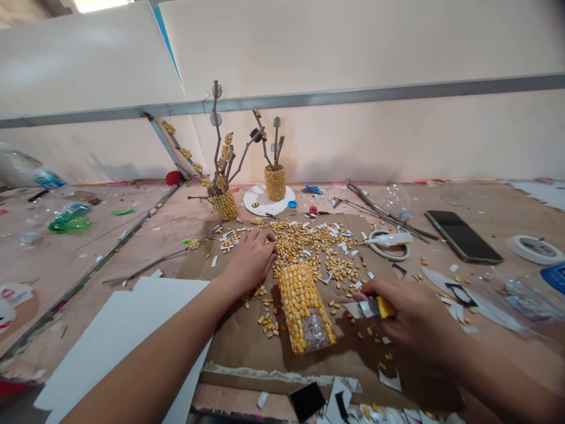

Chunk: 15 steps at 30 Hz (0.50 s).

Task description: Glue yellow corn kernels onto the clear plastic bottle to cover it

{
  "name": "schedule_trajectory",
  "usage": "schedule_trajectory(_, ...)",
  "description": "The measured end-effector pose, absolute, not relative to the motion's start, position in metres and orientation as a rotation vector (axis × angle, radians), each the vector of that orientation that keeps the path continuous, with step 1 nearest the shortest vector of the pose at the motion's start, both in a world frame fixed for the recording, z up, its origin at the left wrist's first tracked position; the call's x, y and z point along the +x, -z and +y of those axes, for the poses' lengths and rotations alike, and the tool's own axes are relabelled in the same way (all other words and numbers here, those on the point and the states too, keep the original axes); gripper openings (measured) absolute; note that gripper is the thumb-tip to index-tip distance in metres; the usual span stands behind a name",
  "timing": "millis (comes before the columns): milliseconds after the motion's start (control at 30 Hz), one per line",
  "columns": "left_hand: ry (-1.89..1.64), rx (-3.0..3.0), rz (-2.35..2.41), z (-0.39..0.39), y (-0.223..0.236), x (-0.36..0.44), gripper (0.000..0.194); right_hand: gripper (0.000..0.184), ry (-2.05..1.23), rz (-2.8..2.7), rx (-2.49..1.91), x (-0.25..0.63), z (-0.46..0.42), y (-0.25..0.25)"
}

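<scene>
My left hand (256, 256) is at the left edge of a heap of loose corn kernels (295, 238), fingers curled down; whatever lies under the fingertips is hidden. In front of it lies a clear plastic cylinder (304, 306) coated with rows of kernels, with one bare patch near its lower end. Off to the right, my right hand (397, 309) is closed around a yellow-handled knife (385, 307). Its flat blade points left toward the cylinder, and a small white piece sits on it. Brown cardboard (247, 353) lies beneath.
Two kernel-covered pots (275, 184) (224, 205) with twigs stand at the back. White sheets (123, 335) lie at left. A glue tube (391, 239), tape roll (536, 250), phone (462, 235) and loose twigs (388, 215) are at right; a green bottle piece (70, 218) is far left.
</scene>
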<state>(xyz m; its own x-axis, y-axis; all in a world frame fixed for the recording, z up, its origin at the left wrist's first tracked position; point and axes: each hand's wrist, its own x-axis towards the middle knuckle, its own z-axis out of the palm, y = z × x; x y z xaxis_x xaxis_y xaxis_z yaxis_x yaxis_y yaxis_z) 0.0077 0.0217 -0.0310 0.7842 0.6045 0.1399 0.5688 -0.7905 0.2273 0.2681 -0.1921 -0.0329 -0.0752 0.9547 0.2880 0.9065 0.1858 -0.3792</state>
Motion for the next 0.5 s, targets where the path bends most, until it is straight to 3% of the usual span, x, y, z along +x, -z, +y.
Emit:
schedule_trajectory(233,-0.521,2.632,0.916,0.009,0.022,0.01,0.025,0.007,-0.003,-1.989,-1.65,0.266,-0.194,0.027)
schedule_trajectory(500,-0.646,2.267,0.533,-0.057,-0.01,0.009,0.031,0.003,0.145,-1.818,-1.342,0.239,-0.198,0.02)
